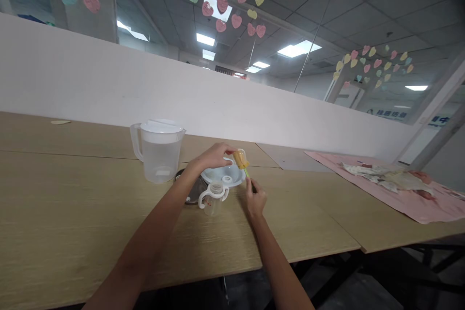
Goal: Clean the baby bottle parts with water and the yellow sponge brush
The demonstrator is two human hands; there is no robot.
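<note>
A pink cloth (394, 198) with crumpled fabric on it lies at right, well apart from the hands; a pitcher (162, 152), lid on, stands at far left. The left forearm partly hides a dark tray (194, 189), and a two-handled bottle (213, 200), mouth uncovered, stands just in front of the bowl (208, 178). A white ring (227, 180) sits at the bowl's near side. Above the bowl's right side, the left hand (217, 156) pinches a clear cap (242, 150) with an orange sponge (240, 159) in it; the right hand's (256, 197) fingers are closed around the sponge's green handle (247, 173).
</note>
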